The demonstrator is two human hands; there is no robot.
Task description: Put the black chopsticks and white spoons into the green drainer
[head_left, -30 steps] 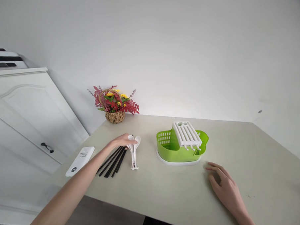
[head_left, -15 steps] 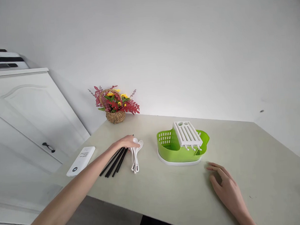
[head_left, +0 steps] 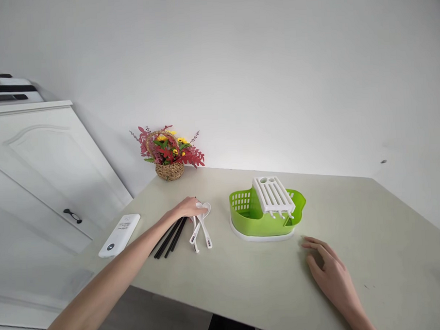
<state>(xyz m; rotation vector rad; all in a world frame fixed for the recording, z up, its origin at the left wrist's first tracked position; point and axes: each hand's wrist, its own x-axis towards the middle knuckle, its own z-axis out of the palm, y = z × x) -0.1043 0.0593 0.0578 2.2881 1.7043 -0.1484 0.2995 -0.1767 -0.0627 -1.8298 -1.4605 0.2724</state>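
Note:
My left hand (head_left: 190, 207) reaches across the table and closes over the bowl ends of several white spoons (head_left: 205, 230). Their handles fan out toward me, two crossing just below the bowls. Its fingertips are partly hidden behind the hand and the spoons. Black chopsticks (head_left: 171, 241) lie side by side just left of the spoons, their far ends under the hand. My right hand (head_left: 329, 267) rests on the tabletop with fingers apart and nothing in them. Just beyond its fingertips stands a green basket (head_left: 253, 225) with a white slotted rack (head_left: 274, 195) across its top.
A wicker basket of artificial flowers (head_left: 169, 171) stands at the back left, near the wall. The white power bank (head_left: 120, 236) lies by the table's left edge. Beyond that edge is a white cabinet (head_left: 41, 168). The table's front edge (head_left: 212, 312) runs below my hands.
The spoon handles have spread from a close bundle into a crossed fan, one swinging right. My left hand has barely shifted. My right hand stays in place.

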